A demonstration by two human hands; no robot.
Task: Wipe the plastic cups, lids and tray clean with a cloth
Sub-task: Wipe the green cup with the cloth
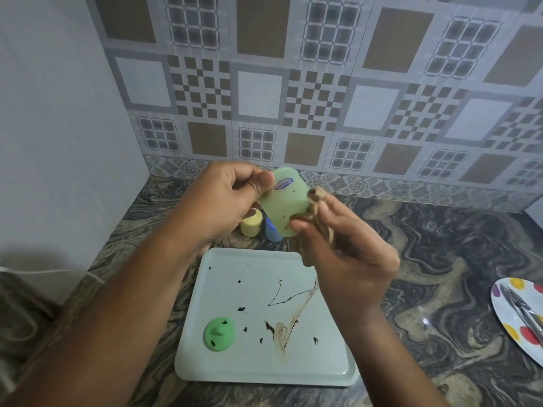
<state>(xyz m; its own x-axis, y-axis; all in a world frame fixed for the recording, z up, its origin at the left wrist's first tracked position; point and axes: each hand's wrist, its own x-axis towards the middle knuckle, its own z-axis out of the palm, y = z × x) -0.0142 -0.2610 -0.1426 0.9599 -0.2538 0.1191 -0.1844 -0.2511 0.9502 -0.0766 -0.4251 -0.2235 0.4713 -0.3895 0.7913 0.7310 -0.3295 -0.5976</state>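
Observation:
My left hand (227,198) grips a pale green plastic cup (282,201) by its base end, held tilted above the counter; brown spots mark its side. My right hand (346,248) holds a bunched tan cloth (318,214) against the cup's side near its rim. Below lies a pale tray (223,365) smeared with brown streaks and dark spots. A green lid (219,333) with dark specks sits on the tray's front left. A yellow cup (251,223) and a blue cup (273,230) stand on the counter behind the tray.
The marbled stone counter (426,259) runs to a patterned tile wall at the back and a plain wall at the left. A white plate (511,318) with coloured dots and metal utensils lies at the right edge.

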